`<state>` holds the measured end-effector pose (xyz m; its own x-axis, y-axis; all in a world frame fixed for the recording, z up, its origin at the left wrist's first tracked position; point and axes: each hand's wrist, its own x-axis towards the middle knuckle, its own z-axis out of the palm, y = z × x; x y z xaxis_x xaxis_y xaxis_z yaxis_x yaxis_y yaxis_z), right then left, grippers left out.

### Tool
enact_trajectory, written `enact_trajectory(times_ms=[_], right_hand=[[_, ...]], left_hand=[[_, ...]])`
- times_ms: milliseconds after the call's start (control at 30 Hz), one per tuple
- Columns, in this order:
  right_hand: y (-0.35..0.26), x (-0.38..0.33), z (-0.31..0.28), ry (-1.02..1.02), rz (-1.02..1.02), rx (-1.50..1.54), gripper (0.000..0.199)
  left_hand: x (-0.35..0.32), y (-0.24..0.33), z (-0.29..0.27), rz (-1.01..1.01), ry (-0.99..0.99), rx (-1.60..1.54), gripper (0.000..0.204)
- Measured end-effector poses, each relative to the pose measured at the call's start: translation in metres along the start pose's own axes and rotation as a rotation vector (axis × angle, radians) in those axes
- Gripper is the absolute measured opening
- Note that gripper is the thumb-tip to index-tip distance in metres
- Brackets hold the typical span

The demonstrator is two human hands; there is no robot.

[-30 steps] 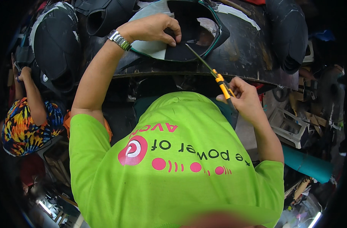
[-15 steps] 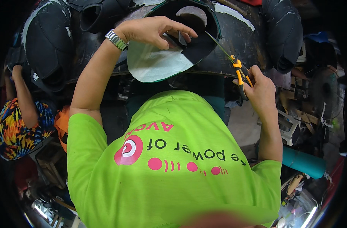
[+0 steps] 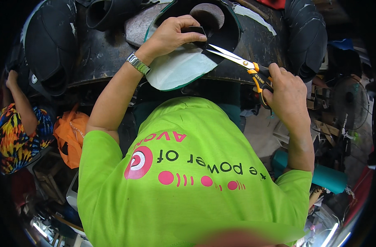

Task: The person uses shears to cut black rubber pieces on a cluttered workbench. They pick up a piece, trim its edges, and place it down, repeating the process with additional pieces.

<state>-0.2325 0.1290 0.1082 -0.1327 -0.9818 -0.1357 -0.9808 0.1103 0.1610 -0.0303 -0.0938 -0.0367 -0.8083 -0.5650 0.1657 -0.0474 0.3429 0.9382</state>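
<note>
My left hand (image 3: 171,35) has its grip pinched on a small black piece (image 3: 195,30) at the edge of the pale sheet with the green rim (image 3: 175,70), thumb under, fingers curled over the top. My right hand (image 3: 287,92) is clenched through the orange-and-black handles of the scissors (image 3: 237,61), and the blades stand slightly parted, their tips right at the black piece, just below my left thumb. The scissors' long axis runs from my right hand, lower right, up and leftward to the pinch; so the cut point lies up-left of my right grip and touching, or nearly touching, my left one. Left hand is the nearer to the sheet by far. The sheet droops over the front edge of the dark curved bench (image 3: 253,45), part of it hanging free toward my green shirt (image 3: 188,173). Room is tight: a black helmet-like shell (image 3: 52,45) to my left, another dark shell (image 3: 307,33) to my right, clutter below, and another person's arm in a bright patterned sleeve (image 3: 15,136) far left, well apart.
</note>
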Motion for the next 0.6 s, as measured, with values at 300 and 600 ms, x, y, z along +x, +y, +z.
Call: enact_trajectory(times_ms=[300,600], right_hand=[[-0.021,0.014,-0.002,-0.027,-0.015,-0.106,0.036],[-0.009,0.029,-0.007,-0.131,-0.118,-0.063,0.034]], left_hand=[[-0.004,-0.006,0.008,0.106,0.041,-0.171,0.022],[-0.009,-0.002,0.017,0.16,0.136,-0.088,0.024]])
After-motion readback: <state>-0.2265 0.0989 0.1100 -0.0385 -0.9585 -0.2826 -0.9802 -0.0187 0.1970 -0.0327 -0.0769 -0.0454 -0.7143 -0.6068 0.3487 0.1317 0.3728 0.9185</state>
